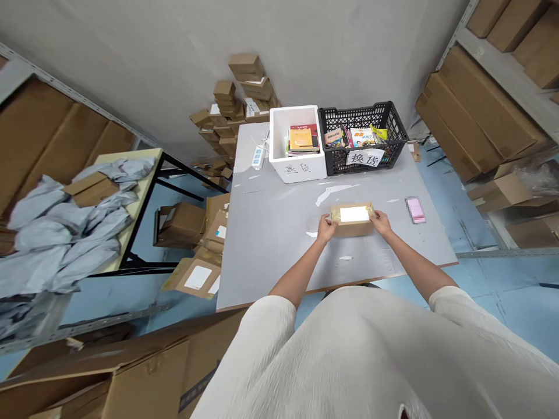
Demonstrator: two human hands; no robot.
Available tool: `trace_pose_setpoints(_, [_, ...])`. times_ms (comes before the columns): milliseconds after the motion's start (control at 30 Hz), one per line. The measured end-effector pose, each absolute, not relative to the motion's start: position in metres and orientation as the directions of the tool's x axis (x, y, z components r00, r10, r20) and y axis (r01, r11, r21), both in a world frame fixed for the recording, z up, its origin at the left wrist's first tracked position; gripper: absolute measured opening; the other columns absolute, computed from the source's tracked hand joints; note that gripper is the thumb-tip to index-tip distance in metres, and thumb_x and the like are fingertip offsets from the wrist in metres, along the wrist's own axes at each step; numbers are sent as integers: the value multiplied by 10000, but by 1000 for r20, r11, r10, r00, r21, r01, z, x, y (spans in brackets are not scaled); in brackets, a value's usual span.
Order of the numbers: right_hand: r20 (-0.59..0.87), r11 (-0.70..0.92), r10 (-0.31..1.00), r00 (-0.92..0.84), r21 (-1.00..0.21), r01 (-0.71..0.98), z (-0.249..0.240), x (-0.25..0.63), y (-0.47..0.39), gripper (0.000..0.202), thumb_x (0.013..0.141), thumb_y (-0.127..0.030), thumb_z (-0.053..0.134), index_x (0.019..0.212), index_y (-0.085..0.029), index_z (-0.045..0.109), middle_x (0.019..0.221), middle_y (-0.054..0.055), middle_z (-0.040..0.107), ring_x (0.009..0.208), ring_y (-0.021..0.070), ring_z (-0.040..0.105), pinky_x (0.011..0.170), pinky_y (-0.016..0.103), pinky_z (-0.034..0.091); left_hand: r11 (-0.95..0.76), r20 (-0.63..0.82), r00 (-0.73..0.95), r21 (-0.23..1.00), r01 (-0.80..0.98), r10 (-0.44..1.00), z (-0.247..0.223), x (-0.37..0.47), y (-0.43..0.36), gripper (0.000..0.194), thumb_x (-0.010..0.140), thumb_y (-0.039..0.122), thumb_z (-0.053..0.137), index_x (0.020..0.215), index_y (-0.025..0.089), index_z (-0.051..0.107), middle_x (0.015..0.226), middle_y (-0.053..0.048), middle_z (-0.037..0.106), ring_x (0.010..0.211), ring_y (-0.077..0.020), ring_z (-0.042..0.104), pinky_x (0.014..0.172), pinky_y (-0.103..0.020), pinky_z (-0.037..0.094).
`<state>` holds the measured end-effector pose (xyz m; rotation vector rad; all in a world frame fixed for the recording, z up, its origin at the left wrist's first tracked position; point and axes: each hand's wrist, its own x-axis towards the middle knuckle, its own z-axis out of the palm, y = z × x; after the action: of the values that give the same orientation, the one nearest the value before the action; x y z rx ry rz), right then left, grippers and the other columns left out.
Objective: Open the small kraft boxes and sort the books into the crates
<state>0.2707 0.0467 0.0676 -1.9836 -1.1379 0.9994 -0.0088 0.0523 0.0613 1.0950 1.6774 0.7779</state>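
Observation:
A small cardboard box with a white label and shiny tape on top is on the grey table, near its front edge. At the box's left end, my left hand grips it with the fingers closed on the corner. My right hand holds the opposite end the same way. A blurred pink phone-like thing lies to the right of my right hand.
Behind the box stand a white foam box and a black plastic crate, both holding books. A power strip lies left of them. Grey parcels cover the left-hand table; cartons crowd the floor.

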Motion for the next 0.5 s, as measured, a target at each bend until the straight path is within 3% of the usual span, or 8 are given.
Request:
trace_pose_setpoints(100, [-358,-479,871,337,-774,415,62,273,38,428,822,-341,697,1215,-179,747,1212,107,773,1104,265,703,1056,385,548,428,-423,-114,791,437,899,64,-5,44,645,832,236,808,1432,200,573,1058,-56,698,964,-227,696,926,-364,551])
trace_pose_setpoints(233, [-399,-504,859,321,-768,395,62,272,31,418,861,-332,676,1250,-189,732,1322,128,772,1148,265,726,1069,381,543,247,-251,-95,692,679,963,80,1,37,715,859,215,764,1533,233,524,1447,-171,611,1352,-347,601,1136,-469,488])
trace_pose_setpoints(367, [-393,-502,859,328,-771,392,65,270,31,409,864,-328,675,1249,-205,737,1335,121,779,1192,279,724,1087,398,540,13,-141,97,629,777,985,95,8,33,540,936,178,633,1468,266,610,1457,-157,600,1401,-364,553,1193,-508,451])
trace_pose_setpoints(500, [-353,-463,879,320,-793,397,69,268,33,364,893,-367,646,1202,-210,756,1295,113,790,1198,283,719,1095,406,539,13,-186,116,579,815,976,103,11,31,442,983,227,592,1422,235,643,1433,-174,615,1387,-376,561,1180,-523,456])
